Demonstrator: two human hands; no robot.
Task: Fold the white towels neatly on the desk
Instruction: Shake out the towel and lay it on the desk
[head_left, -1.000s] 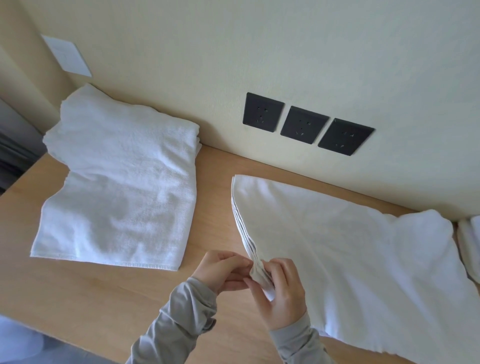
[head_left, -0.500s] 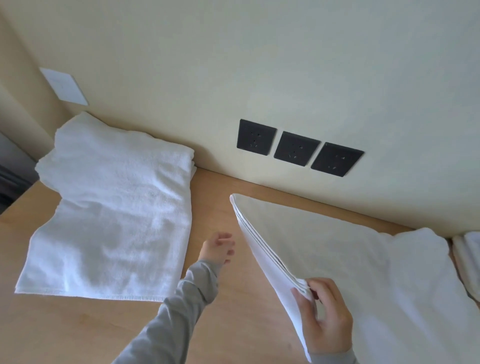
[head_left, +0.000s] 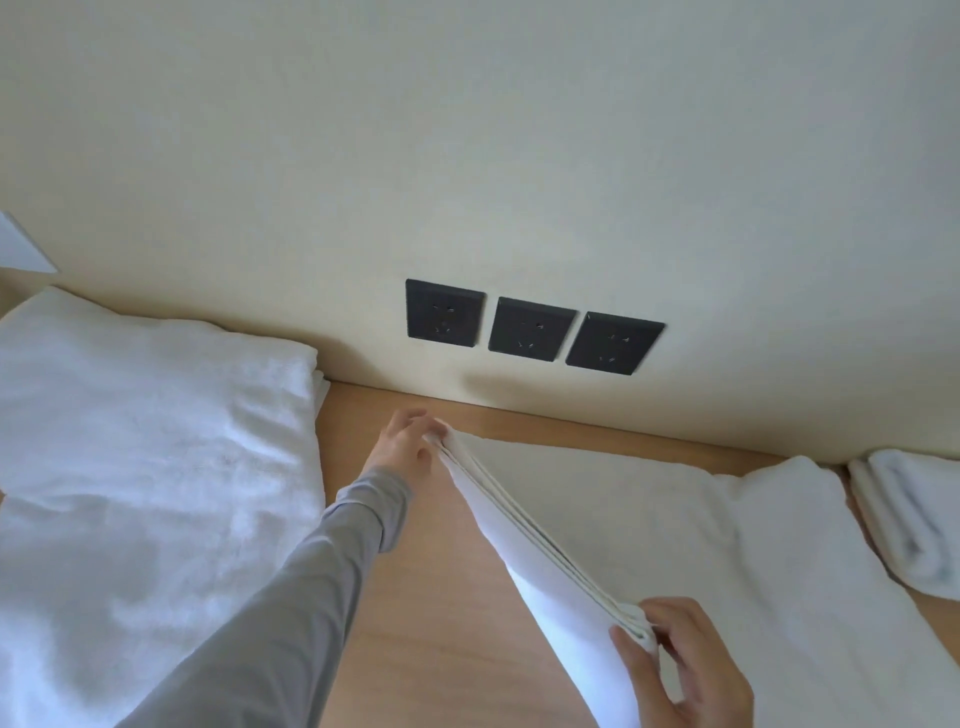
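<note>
Wall (head_left: 519, 156): cream, three black sockets (head_left: 531, 328).
Tabletop (head_left: 447, 597): light wood.
Left hand (head_left: 402, 441): pinches folded towel's (head_left: 649, 519) far corner.
Right hand (head_left: 691, 670): pinches its near corner.

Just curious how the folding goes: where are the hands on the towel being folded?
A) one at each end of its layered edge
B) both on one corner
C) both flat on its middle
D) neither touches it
A: the left hand holds the far end of the towel edge, the right hand pinches the near end.

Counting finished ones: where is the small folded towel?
Head view, far right: the small folded towel lies on the desk by the wall, just right of the spread towel.
</note>
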